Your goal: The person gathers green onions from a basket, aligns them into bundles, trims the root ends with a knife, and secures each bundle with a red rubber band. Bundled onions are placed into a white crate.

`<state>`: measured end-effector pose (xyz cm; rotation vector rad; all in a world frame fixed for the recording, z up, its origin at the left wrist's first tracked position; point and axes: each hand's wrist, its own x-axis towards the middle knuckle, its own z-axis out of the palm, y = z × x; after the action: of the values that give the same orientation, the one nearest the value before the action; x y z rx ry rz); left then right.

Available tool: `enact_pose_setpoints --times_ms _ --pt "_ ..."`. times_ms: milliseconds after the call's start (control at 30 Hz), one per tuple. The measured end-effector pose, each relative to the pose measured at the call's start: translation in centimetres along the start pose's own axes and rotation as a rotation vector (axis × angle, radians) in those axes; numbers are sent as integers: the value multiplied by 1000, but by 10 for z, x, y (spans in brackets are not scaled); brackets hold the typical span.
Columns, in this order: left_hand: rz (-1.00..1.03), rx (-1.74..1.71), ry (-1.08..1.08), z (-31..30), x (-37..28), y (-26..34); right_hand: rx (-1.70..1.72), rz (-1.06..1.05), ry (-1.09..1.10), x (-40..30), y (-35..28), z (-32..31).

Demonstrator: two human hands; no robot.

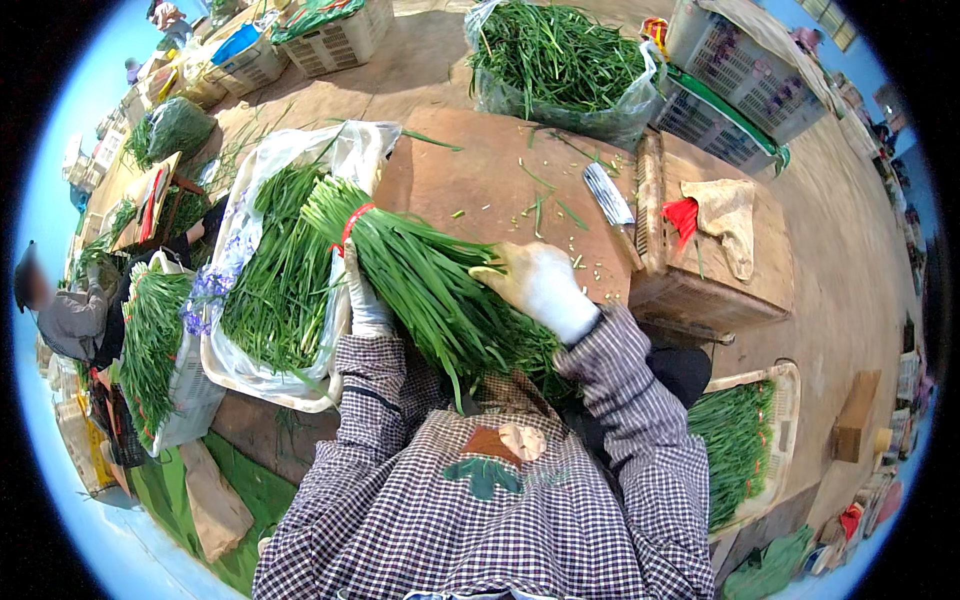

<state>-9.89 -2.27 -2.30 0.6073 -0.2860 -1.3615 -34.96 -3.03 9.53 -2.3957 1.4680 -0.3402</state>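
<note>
A thick bundle of green garlic chives (427, 277) with a red tie (355, 222) near its pale cut ends lies slanting across the front of my body. My left hand (363, 289), in a white glove, supports it from below beside the tie; its fingers are mostly hidden under the stalks. My right hand (536, 281), gloved in white with yellowish fingers, touches the leaves at the bundle's upper right side, thumb and fingers around some of them. Under the bundle's left end stands a plastic-lined crate (217, 360) of loose chives (281, 277).
Beyond my hands, a brown board (480, 172) bears scraps and a wide-bladed knife (609, 196). Red ties (681, 219) and a cloth (726, 217) lie on the right-hand stand. Crates of chives (735, 450) flank me; a co-worker (75, 315) sits at far left.
</note>
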Motion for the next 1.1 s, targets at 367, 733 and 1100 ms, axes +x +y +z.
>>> enact_pose_setpoints --times_ms 367,733,1100 --pt "35 1 91 7 -5 5 1111 -38 13 -27 18 -50" --pt "-11 -22 75 18 -5 0 539 14 17 40 12 26" --pt "-17 -154 -71 24 23 -9 91 -154 -76 -48 42 -27"
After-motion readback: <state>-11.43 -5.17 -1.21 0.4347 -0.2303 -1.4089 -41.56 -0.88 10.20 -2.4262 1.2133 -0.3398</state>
